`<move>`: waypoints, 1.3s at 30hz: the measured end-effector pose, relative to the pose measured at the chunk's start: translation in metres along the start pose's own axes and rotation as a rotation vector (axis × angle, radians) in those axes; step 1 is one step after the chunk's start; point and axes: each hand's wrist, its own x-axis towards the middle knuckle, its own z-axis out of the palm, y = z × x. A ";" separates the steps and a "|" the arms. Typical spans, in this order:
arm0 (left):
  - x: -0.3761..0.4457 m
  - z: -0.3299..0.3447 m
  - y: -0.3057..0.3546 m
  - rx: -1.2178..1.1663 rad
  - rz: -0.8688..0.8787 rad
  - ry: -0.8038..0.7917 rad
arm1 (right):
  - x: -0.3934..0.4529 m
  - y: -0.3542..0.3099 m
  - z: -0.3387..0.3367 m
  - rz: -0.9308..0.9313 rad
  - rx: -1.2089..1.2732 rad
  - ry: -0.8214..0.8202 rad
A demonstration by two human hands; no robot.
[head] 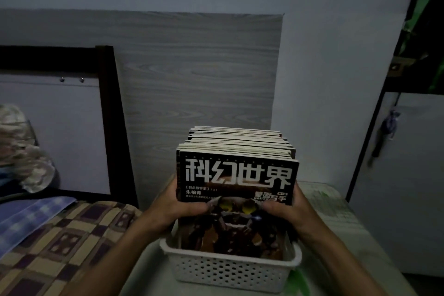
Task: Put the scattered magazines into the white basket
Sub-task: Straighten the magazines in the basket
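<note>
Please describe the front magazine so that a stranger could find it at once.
Find the white basket on the pale table beside the bed. A row of magazines stands upright in it, held by the left hand and right hand. The front magazine alone shows its cover: black, with large white characters.

The white basket [230,271] hides the lower ends of the magazines [236,175]; behind them, both hands' fingers are out of sight.
</note>
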 end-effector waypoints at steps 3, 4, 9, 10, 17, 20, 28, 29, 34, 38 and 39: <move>0.008 0.009 -0.003 -0.044 0.088 0.085 | 0.015 0.005 0.006 -0.093 0.153 0.126; 0.008 0.011 -0.004 -0.046 0.113 0.107 | 0.018 0.004 0.005 -0.133 0.166 0.141; 0.013 0.006 0.009 0.030 0.231 0.105 | 0.026 -0.005 -0.004 -0.234 0.091 0.068; 0.015 0.007 0.015 0.034 0.232 0.066 | 0.026 -0.004 -0.005 -0.204 0.079 0.030; 0.033 0.006 0.031 0.092 0.144 0.002 | 0.027 -0.013 -0.008 -0.039 0.005 0.012; 0.011 0.005 0.008 0.274 -0.001 -0.061 | 0.003 -0.003 -0.005 0.094 -0.162 -0.047; -0.024 0.022 -0.032 0.268 -0.023 0.262 | -0.047 0.038 0.025 0.067 -0.145 0.242; -0.021 0.021 -0.033 0.252 -0.018 0.265 | -0.044 0.038 0.027 0.051 -0.122 0.266; -0.002 0.013 -0.043 0.216 0.009 0.265 | -0.023 0.049 0.021 0.066 -0.062 0.299; 0.029 0.000 -0.052 0.202 0.009 0.272 | 0.012 0.056 0.020 0.081 -0.068 0.280; 0.040 -0.005 -0.057 0.195 0.003 0.276 | 0.023 0.058 0.019 0.081 -0.074 0.273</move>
